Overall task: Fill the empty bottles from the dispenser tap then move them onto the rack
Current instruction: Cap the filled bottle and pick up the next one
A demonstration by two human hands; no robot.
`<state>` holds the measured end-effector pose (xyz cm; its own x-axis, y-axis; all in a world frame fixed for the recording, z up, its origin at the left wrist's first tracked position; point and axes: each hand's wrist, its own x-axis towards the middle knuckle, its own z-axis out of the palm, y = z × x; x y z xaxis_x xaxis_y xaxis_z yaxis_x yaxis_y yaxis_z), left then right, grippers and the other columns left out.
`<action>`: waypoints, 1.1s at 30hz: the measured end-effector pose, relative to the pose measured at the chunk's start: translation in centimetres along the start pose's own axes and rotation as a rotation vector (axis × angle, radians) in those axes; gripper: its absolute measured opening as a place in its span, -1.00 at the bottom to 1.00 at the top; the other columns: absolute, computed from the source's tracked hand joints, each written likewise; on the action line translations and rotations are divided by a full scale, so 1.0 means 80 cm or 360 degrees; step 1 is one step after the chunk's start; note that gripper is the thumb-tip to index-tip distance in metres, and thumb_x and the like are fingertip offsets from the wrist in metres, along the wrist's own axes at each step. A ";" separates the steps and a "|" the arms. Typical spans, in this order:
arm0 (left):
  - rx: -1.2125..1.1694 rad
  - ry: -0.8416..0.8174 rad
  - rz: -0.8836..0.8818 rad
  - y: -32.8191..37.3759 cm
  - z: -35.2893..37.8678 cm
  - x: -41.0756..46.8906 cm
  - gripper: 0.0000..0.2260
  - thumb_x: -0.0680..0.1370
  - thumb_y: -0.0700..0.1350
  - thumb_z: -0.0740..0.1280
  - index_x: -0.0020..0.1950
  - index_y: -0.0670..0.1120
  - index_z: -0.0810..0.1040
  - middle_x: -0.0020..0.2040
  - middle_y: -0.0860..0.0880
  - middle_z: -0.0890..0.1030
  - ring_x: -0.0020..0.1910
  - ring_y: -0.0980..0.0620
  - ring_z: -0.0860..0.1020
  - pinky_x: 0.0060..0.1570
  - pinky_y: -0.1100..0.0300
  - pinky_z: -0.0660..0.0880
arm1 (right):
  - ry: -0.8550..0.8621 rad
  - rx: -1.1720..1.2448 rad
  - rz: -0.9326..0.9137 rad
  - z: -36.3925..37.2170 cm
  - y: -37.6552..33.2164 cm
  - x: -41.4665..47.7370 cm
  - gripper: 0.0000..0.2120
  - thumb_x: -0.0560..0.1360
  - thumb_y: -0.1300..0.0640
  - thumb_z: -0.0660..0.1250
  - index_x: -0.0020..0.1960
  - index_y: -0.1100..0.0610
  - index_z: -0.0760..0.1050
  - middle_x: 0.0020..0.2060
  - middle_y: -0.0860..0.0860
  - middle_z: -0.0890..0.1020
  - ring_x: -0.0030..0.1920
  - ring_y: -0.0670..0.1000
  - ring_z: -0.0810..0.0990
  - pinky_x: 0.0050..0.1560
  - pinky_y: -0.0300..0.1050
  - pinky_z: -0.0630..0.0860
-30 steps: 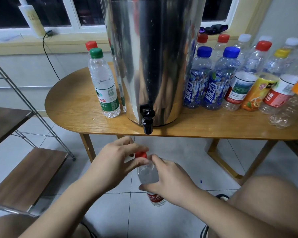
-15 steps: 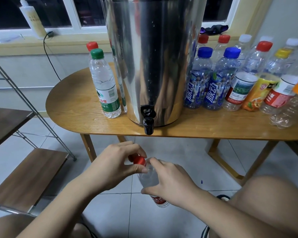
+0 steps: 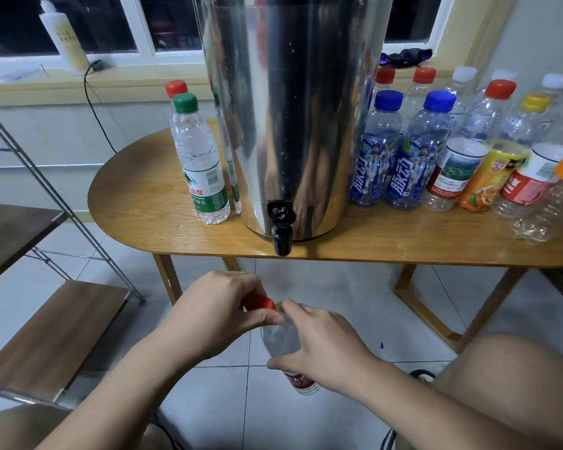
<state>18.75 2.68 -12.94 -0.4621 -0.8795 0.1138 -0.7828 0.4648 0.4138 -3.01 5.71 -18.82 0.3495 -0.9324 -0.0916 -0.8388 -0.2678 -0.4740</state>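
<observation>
A clear bottle (image 3: 281, 341) with a red label is held below the table's front edge, under the black tap (image 3: 281, 233) of the steel dispenser (image 3: 290, 108). My right hand (image 3: 325, 349) grips the bottle's body. My left hand (image 3: 215, 315) pinches its red cap (image 3: 260, 303), which sits tilted at the bottle's neck. A green-capped bottle (image 3: 199, 164) and a red-capped one (image 3: 176, 89) behind it stand left of the dispenser. Several empty bottles (image 3: 468, 151) with blue, red, white and yellow caps crowd the table's right side.
The wooden table (image 3: 137, 203) carries the dispenser near its front edge. A metal-framed rack (image 3: 46, 332) with wooden shelves stands at the left on the tiled floor. A white tube (image 3: 64, 37) and a cable lie on the windowsill. My knees frame the bottom of the view.
My left hand has turned on the red cap, which has shifted left and tilted at the neck. The bottle and my right hand stay about where they were.
</observation>
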 end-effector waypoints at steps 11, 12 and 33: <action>-0.0047 -0.0031 0.0060 -0.002 -0.001 -0.005 -0.57 0.50 0.49 0.37 0.17 0.23 0.62 -0.07 0.33 0.56 -0.06 0.31 0.56 -0.15 0.39 0.39 | -0.0015 0.0025 -0.0008 -0.002 -0.001 0.004 -0.36 0.38 -0.38 0.55 0.30 -0.16 0.36 0.16 -0.15 0.63 0.11 0.05 0.62 0.09 0.04 0.59; 0.0042 0.0005 0.0036 0.000 -0.001 -0.004 -0.52 0.48 0.57 0.29 0.09 0.21 0.59 -0.14 0.30 0.53 -0.14 0.29 0.53 -0.22 0.37 0.35 | -0.0009 0.0017 -0.0006 -0.002 -0.002 0.005 -0.38 0.38 -0.38 0.55 0.25 -0.16 0.35 0.13 -0.15 0.63 0.09 0.04 0.62 0.07 0.04 0.58; 0.0108 0.0066 0.0059 0.002 0.000 -0.004 -0.54 0.47 0.56 0.28 -0.06 0.18 0.53 -0.22 0.24 0.50 -0.23 0.24 0.50 -0.30 0.36 0.33 | 0.0018 -0.0004 -0.0016 -0.004 -0.006 0.006 -0.39 0.36 -0.37 0.55 0.22 -0.13 0.37 0.09 -0.15 0.62 0.05 0.03 0.61 0.03 -0.01 0.56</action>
<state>18.76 3.05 -12.89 -0.4747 -0.8644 0.1658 -0.7925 0.5017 0.3467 -2.60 5.34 -18.31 0.3530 -0.9324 -0.0771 -0.8365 -0.2776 -0.4725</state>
